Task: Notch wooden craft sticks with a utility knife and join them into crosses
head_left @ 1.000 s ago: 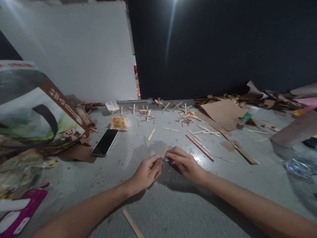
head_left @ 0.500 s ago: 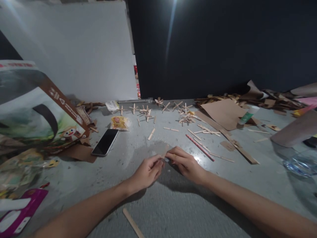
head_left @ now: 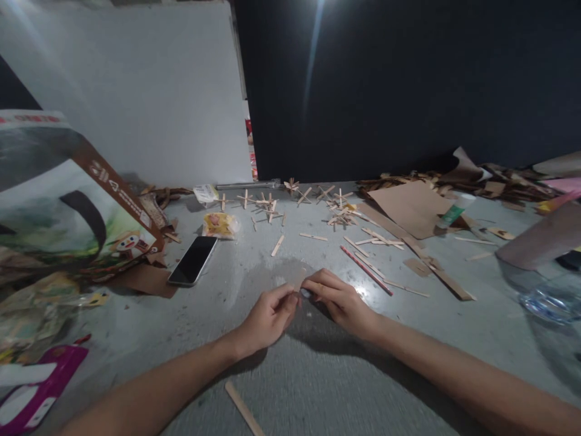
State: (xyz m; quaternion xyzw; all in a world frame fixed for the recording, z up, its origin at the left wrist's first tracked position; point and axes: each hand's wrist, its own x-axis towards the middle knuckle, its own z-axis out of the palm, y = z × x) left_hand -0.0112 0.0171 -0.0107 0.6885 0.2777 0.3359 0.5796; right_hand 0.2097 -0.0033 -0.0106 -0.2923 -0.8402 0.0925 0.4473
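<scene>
My left hand [head_left: 269, 316] and my right hand [head_left: 341, 300] meet over the grey table [head_left: 318, 387], fingertips almost touching. Both pinch a short wooden craft stick [head_left: 299, 280] that pokes up between them; a small bluish-grey bit shows at the right fingertips, too small to name. Beyond them lie several loose craft sticks and glued stick crosses [head_left: 267, 206]. Another craft stick [head_left: 242, 409] lies near the table's front edge between my forearms.
A black phone [head_left: 193, 260] lies to the left, by a printed carton [head_left: 68, 194] and a yellow packet [head_left: 218, 225]. A red pencil [head_left: 365, 270], cardboard sheets [head_left: 411, 209] and a glue tube [head_left: 452, 212] lie to the right. A plastic bottle [head_left: 549, 303] rests at far right.
Both hands stay nearly still; the stick between the fingertips has tilted a little and now shows shorter.
</scene>
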